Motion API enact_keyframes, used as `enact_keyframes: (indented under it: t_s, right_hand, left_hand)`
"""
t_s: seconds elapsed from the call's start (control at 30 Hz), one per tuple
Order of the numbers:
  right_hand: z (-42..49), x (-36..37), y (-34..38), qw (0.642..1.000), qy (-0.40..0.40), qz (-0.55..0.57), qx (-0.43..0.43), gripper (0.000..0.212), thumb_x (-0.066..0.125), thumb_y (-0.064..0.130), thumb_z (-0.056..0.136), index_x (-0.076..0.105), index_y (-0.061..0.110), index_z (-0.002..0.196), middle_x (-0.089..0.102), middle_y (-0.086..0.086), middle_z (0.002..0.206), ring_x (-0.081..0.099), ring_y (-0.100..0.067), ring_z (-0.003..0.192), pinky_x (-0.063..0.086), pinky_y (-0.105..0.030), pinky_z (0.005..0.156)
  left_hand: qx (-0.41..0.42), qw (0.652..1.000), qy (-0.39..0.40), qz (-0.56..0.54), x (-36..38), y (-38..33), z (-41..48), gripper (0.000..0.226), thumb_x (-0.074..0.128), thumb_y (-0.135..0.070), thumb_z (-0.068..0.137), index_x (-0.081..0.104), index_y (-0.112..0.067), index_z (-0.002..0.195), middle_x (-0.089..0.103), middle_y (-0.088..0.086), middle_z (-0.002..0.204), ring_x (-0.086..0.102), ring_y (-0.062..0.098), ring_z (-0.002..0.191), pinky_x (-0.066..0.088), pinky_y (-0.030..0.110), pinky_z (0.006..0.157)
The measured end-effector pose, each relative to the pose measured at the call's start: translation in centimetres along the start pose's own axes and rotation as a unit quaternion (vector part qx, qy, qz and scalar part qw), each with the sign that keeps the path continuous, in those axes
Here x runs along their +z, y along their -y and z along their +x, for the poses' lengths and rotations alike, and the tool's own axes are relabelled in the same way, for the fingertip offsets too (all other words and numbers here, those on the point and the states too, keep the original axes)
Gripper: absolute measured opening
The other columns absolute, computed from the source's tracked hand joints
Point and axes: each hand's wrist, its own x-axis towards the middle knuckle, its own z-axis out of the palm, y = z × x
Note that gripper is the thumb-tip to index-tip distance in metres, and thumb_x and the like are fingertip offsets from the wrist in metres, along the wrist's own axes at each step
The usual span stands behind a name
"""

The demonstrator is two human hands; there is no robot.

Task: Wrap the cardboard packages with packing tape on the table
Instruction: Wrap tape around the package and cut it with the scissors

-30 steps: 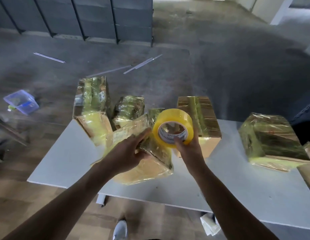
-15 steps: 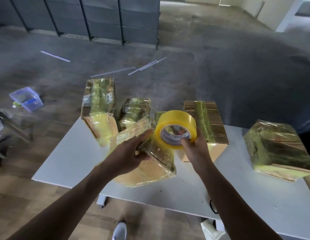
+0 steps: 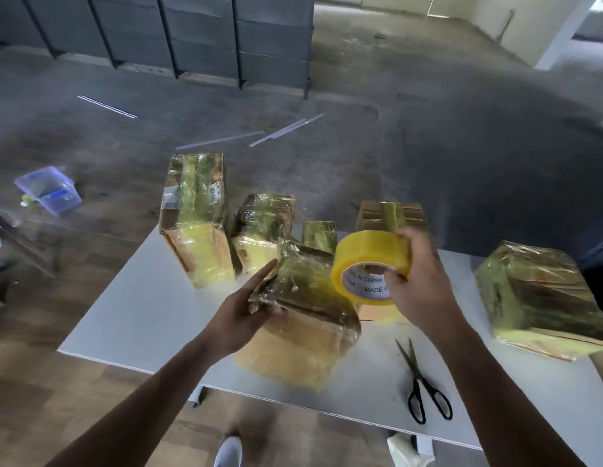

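At the desk (image 3: 142,315) front edge, scissors (image 3: 423,385) lie loose, just right of the work. Past them the left hand (image 3: 241,318) grips the tilted package (image 3: 310,315) by its near corner. The right hand (image 3: 418,284) clasps the tape roll (image 3: 364,257), lifted beside the package top. Looks mid-wrap; can't tell if the tape end is stuck. Next pass needs the roll carried round while the package turns. Behind, wrapped packages (image 3: 195,217) crowd close, probably limiting swing room. A plastic tub (image 3: 49,188) sits on the floor beyond.

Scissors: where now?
Head view, right of centre: the scissors lie on the table near its front edge, below the right hand, right of the held package.
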Motion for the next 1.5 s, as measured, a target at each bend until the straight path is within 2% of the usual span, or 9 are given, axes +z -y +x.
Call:
enact_keyframes:
  t_s: [0.2,0.37,0.43,0.57,0.93,1.03,1.17,1.3,1.5]
  right_hand:
    - [-1.4,2.5,0.6,0.993,-0.003,-0.083,-0.079,0.058,0.071,0.010,0.081,0.045,0.011,0.134,0.059,-0.012,0.122,0.061,-0.034,0.105,0.050,-0.041,0.084]
    - [-2.2,3.7,1.3,0.988,-0.040,-0.103,-0.109,0.057,0.078,0.010,0.075,0.052,0.005,0.126,0.064,-0.015,0.115,0.066,-0.036,0.095,0.055,-0.044,0.076]
    - [-2.2,3.4,1.2,0.989,-0.041,-0.103,-0.102,0.057,0.077,0.012,0.077,0.051,0.007,0.127,0.063,-0.014,0.117,0.066,-0.035,0.097,0.055,-0.043,0.078]
    - [-2.0,3.1,1.4,0.991,-0.033,-0.073,-0.106,0.060,0.075,0.011,0.079,0.046,0.011,0.131,0.059,-0.008,0.123,0.061,-0.029,0.106,0.052,-0.038,0.084]
    - [-1.9,4.3,-1.1,0.967,0.038,0.250,-0.012,0.058,0.065,0.018,0.090,0.033,0.055,0.122,0.041,0.036,0.120,0.052,0.002,0.109,0.052,-0.012,0.079]
    - [-1.4,4.1,-1.4,0.979,0.039,0.189,-0.070,0.063,0.059,0.013,0.093,0.032,0.059,0.127,0.036,0.046,0.125,0.045,0.007,0.118,0.046,-0.013,0.091]
    - [-1.3,2.1,-3.6,0.992,0.035,0.086,-0.089,0.075,0.054,-0.004,0.086,0.036,0.053,0.132,0.045,0.019,0.131,0.043,0.000,0.117,0.032,-0.001,0.089]
    - [-2.6,0.9,-6.8,0.994,0.084,-0.033,-0.057,0.078,0.054,-0.005,0.080,0.040,0.046,0.138,0.047,0.004,0.122,0.045,-0.013,0.114,0.039,-0.022,0.086]
    - [-3.1,1.7,-8.2,0.994,0.088,-0.054,-0.046,0.077,0.055,-0.002,0.083,0.038,0.048,0.139,0.042,0.008,0.113,0.046,-0.012,0.107,0.042,-0.025,0.080]
  left_hand:
    - [-0.034,0.986,0.042,0.160,-3.6,0.5,0.2,0.088,0.081,-0.025,0.076,0.027,-0.070,0.131,0.050,-0.019,0.139,0.050,0.005,0.125,0.042,0.024,0.100]
    - [0.136,0.844,0.120,0.504,-3.0,-1.7,0.6,0.121,0.084,-0.042,0.066,0.003,-0.019,0.154,-0.002,0.000,0.160,-0.003,0.022,0.148,0.014,0.039,0.119]
    - [0.178,0.813,0.123,0.540,-1.2,-1.7,0.7,0.132,0.087,-0.047,0.056,0.007,-0.008,0.153,0.004,0.009,0.159,0.000,0.027,0.147,0.013,0.043,0.117]
    - [0.179,0.831,0.072,0.522,-0.1,-1.0,1.1,0.135,0.092,-0.046,0.045,0.018,-0.002,0.148,0.028,0.019,0.154,0.020,0.034,0.143,0.035,0.056,0.109]
    - [0.147,0.841,0.052,0.517,0.6,-0.7,1.4,0.132,0.089,-0.042,0.054,0.007,-0.010,0.152,0.016,0.018,0.158,0.012,0.033,0.146,0.017,0.042,0.116]
    - [0.148,0.839,0.050,0.522,0.7,-0.9,1.4,0.130,0.090,-0.041,0.054,0.006,-0.015,0.150,0.019,0.021,0.156,0.017,0.035,0.146,0.022,0.044,0.115]
    - [0.116,0.856,0.028,0.502,0.0,-0.7,1.5,0.122,0.087,-0.041,0.061,0.011,-0.015,0.152,0.016,0.022,0.157,0.013,0.038,0.146,0.032,0.053,0.112]
    - [0.125,0.837,0.052,0.530,0.6,-0.7,1.7,0.112,0.081,-0.045,0.069,0.005,-0.041,0.152,0.006,0.024,0.158,0.003,0.038,0.147,0.025,0.049,0.112]
    - [0.128,0.817,0.063,0.559,1.6,-1.6,1.4,0.107,0.083,-0.048,0.064,0.018,-0.044,0.148,0.014,0.027,0.156,0.015,0.043,0.144,0.026,0.051,0.109]
